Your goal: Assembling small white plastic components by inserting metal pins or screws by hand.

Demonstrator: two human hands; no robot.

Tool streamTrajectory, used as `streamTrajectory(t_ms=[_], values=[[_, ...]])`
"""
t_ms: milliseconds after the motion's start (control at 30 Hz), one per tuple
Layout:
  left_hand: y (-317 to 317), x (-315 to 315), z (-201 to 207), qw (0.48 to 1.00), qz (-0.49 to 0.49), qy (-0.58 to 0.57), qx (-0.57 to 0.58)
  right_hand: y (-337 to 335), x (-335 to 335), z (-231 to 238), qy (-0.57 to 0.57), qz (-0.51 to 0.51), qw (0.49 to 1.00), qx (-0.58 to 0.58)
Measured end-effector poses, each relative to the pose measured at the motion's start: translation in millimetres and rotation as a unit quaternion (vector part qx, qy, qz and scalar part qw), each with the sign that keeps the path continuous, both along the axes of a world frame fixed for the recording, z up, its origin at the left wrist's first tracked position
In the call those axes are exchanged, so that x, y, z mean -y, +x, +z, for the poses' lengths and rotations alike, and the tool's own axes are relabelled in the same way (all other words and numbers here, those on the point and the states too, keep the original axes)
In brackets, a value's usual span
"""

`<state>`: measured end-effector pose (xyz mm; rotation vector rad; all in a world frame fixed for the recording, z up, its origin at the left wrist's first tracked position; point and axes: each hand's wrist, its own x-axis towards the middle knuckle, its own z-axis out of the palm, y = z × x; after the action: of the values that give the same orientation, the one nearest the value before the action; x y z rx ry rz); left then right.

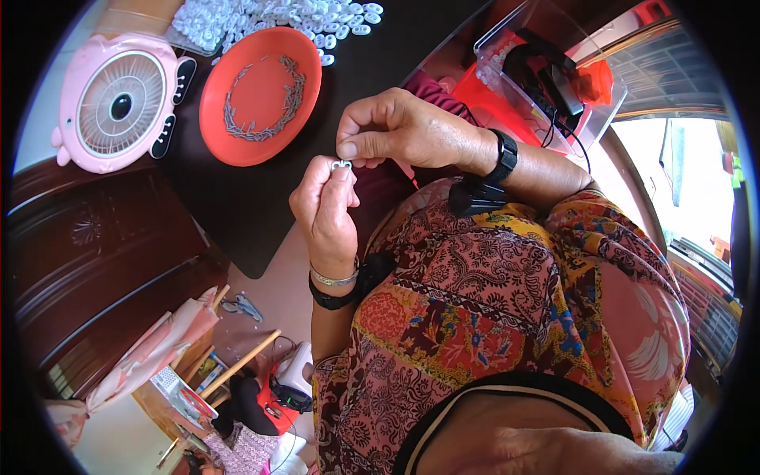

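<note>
Currently both hands meet above the near edge of the dark desk [237, 198]. Left hand [324, 207] is pinched narrow, fingertips holding a small white ring-shaped part [341, 165]. Right hand [396, 131] is pinched tight just above, thumb and forefinger touching the same part, possibly pressing something into it; too small to tell. Orange dish [261, 95] of thin grey pins sits mid-desk, well apart from the hands, with bare desk between. White parts pile [269, 20] lies along the far edge. Pink fan [119, 103] stands at the left edge, clear bin [546, 75] beyond the right edge.
</note>
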<state>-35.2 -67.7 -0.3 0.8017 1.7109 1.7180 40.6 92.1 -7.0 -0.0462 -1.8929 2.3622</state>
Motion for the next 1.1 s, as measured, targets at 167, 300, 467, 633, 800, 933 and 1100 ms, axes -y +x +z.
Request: streamTrajectory(t_ms=[167,300,467,633,800,933,1100], values=[[0.3,0.2,0.2,1.000,0.000,-0.005,-0.006,1.0,-0.3,2.6,0.015,-0.015,1.000,0.002],[0.1,0.2,0.0,1.000,-0.001,-0.013,-0.004,0.5,-0.1,1.9,0.034,-0.010,0.999,0.002],[0.7,0.2,0.6,1.000,-0.003,-0.018,-0.014,1.1,0.2,3.8,0.041,-0.022,0.999,-0.001],[0.1,0.9,-2.4,1.000,0.001,-0.023,-0.014,1.2,0.0,2.8,0.037,-0.024,0.999,0.000],[1.1,0.0,-2.2,1.000,0.001,-0.022,-0.014,1.0,0.8,-0.4,0.066,-0.013,0.998,-0.014],[1.2,-0.1,-2.5,0.999,0.003,-0.031,-0.022,1.7,0.1,3.6,0.097,-0.010,0.995,-0.011],[3.9,-1.7,-2.9,0.999,0.009,-0.039,-0.030,0.6,-0.2,3.0,0.226,-0.045,0.972,-0.055]])
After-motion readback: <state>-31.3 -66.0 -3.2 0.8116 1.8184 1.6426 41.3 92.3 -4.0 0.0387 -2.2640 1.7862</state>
